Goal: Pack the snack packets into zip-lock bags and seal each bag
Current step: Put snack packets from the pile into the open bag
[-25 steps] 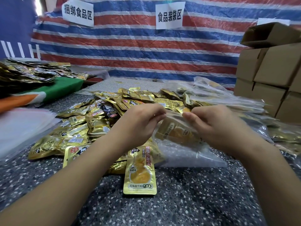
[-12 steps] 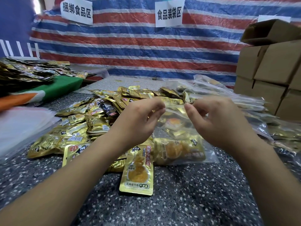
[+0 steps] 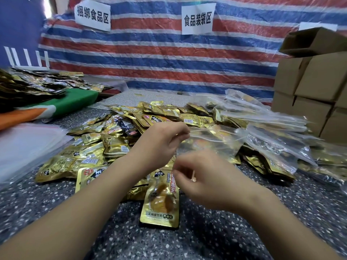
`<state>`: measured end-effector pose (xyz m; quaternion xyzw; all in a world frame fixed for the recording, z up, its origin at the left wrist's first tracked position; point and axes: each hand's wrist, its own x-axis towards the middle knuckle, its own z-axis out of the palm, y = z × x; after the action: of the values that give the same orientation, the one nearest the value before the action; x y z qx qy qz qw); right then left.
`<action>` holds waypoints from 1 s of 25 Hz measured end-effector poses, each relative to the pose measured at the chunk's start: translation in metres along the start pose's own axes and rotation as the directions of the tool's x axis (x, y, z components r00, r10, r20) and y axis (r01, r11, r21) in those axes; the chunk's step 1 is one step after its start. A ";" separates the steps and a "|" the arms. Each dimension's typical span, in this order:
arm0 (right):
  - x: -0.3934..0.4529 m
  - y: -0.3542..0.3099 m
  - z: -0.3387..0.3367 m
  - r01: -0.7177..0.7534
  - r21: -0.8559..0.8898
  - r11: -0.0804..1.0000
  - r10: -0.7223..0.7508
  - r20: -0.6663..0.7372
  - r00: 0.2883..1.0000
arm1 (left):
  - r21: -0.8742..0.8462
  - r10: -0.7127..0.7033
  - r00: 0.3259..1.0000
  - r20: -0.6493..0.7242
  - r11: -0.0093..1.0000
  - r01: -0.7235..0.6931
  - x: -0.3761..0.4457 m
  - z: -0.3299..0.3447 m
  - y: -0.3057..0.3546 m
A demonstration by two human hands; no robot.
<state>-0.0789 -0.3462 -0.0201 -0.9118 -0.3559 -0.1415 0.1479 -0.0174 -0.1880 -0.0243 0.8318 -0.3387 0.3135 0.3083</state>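
free: we see bare table (image 3: 216, 241) nearer than packet pile (image 3: 116, 139) | blocked: filled bags (image 3: 272, 132) right of pile, boxes (image 3: 315, 94) beyond them

Left hand (image 3: 161, 145) pinches zip-lock bag (image 3: 212, 141) at its top corner above gold snack packets (image 3: 105, 147) heaped on speckled counter (image 3: 206, 239); right hand (image 3: 212, 177) hovers below, fingers loosely curled.

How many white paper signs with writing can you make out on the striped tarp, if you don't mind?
2: left sign at upper left, middle sign near top centre. A third white sheet at right shows no legible writing; boxes partly hide it.
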 end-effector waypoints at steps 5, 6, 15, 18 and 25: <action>0.000 0.011 0.006 -0.016 -0.031 0.999 0.021 0.159 0.987 | 0.005 -0.025 1.000 0.017 1.000 0.025 0.000 0.000 -0.002; 0.000 0.013 0.008 0.003 -0.060 0.998 0.009 0.203 0.979 | 0.009 -0.030 0.999 0.018 1.000 0.029 0.000 0.001 -0.002; 0.008 0.011 0.037 0.166 -0.216 0.962 -0.068 0.399 0.915 | 0.004 -0.026 1.000 0.005 1.000 0.026 0.000 0.002 -0.003; 0.009 0.009 0.038 0.152 -0.198 0.968 -0.073 0.355 0.932 | 0.003 -0.019 1.000 0.006 1.000 0.019 -0.001 0.002 -0.002; 0.014 -0.001 0.046 0.145 -0.246 0.958 -0.092 0.217 0.972 | -0.095 -0.152 0.982 0.115 0.982 0.163 0.004 -0.005 -0.005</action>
<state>-0.0631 -0.3199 -0.0565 -0.9099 -0.4017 -0.1017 -0.0188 -0.0129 -0.1826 -0.0199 0.8545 -0.3038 0.2250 0.3563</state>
